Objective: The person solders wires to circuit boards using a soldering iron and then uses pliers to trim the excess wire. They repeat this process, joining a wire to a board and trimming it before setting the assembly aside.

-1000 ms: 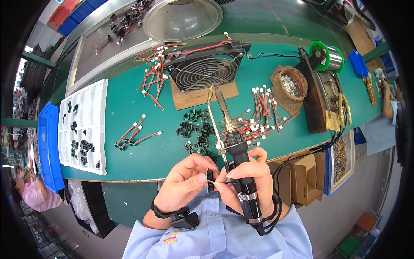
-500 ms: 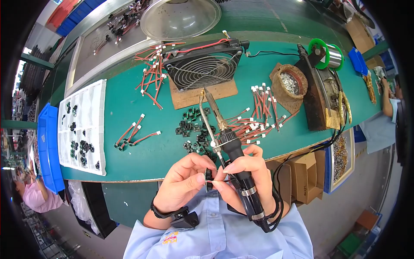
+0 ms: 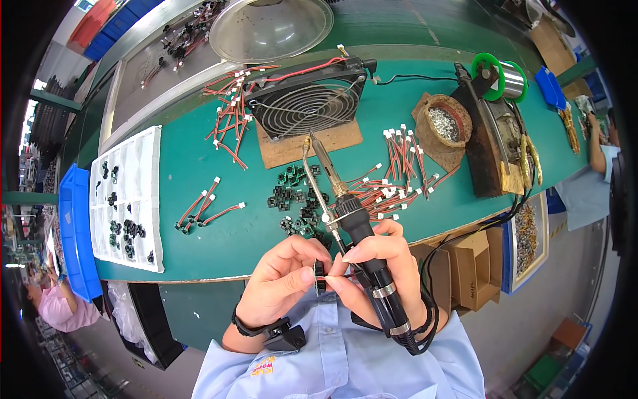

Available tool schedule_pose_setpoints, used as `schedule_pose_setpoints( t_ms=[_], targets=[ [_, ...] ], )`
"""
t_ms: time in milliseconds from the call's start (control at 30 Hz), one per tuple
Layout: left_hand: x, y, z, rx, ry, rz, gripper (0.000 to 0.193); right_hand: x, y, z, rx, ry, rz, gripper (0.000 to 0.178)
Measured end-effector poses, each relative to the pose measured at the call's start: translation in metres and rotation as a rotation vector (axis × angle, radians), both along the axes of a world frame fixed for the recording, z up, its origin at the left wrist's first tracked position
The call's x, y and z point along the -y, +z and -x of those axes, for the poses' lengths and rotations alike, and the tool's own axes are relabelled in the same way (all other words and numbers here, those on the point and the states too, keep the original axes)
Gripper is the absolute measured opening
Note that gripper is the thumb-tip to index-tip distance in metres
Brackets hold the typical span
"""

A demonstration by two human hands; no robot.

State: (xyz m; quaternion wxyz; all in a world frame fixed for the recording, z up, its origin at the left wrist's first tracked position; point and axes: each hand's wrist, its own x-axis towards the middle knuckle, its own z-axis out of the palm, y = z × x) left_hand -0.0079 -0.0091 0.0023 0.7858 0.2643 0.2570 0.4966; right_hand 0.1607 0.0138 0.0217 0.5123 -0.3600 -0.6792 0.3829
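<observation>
Close to my chest, my left hand (image 3: 278, 284) pinches a small black connector part (image 3: 319, 274) between thumb and fingers. My right hand (image 3: 397, 256) is wrapped round a black soldering iron (image 3: 354, 216), whose tip points up and away from me, with a thin metal feed tube (image 3: 316, 183) clamped alongside. The thumb and a finger of that hand also meet at the small part, where a thin wire seems to show; the exact contact is partly hidden. Just beyond my hands lies a pile of small black and green parts (image 3: 289, 197).
Red-and-black wire leads with white plugs (image 3: 382, 196) lie right of the pile. A black fan (image 3: 309, 106) stands behind on a board. At right are a pot of solder bits (image 3: 445, 125) and a solder spool (image 3: 512, 81); at left, a white tray (image 3: 143, 193) and blue bin (image 3: 76, 233).
The whole view has shifted slightly. Both hands keep nearly the same hold on the connector part and the soldering iron.
</observation>
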Motion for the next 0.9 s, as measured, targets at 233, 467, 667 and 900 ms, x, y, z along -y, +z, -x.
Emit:
schedule_pose_setpoints(
  t_ms=[233,467,667,900],
  targets=[
    [-0.001,0.003,0.000,0.021,-0.024,0.010,0.017,-0.003,0.002,-0.002,0.004,0.020,0.000,0.040],
    [-0.002,0.002,0.002,0.043,-0.037,-0.006,0.015,-0.004,0.005,-0.008,0.018,0.090,0.046,0.039],
    [-0.003,0.004,0.004,0.015,-0.071,-0.017,0.015,-0.004,0.005,-0.013,0.025,0.157,0.093,0.040],
    [-0.002,0.003,0.006,-0.054,-0.037,-0.055,0.015,-0.007,0.007,-0.015,0.106,0.166,0.077,0.042]
  ],
)
